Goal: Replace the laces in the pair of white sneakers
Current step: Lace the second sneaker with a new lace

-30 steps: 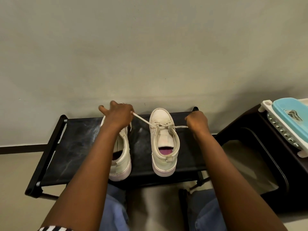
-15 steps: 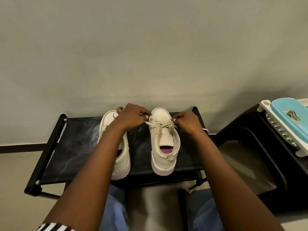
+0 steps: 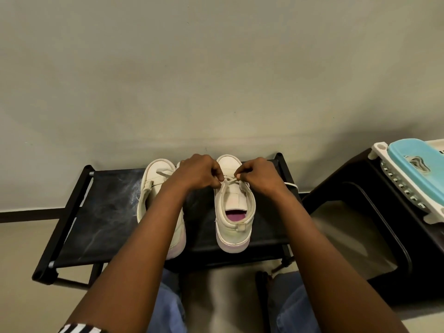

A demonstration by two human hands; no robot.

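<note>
Two white sneakers stand toe-to-wall on a low black rack (image 3: 105,212). The right sneaker (image 3: 234,219) has a pink insole and a cream lace (image 3: 229,180) crossing near its toe. My left hand (image 3: 198,173) and my right hand (image 3: 258,175) meet over that lace, each pinching a strand of it close to the eyelets. The left sneaker (image 3: 156,179) lies partly under my left forearm, with a loose lace showing on its front. A white lace end (image 3: 292,185) trails off the rack behind my right wrist.
A plain wall rises right behind the rack. To the right stands a dark stool or bin (image 3: 360,212) with a white and light-blue plastic basket (image 3: 415,169) on top. My knees in blue jeans (image 3: 168,308) are below the rack's front edge.
Both hands have come together from a wide pull on the lace ends to the middle of the right sneaker, now pinching the lace close over its front.
</note>
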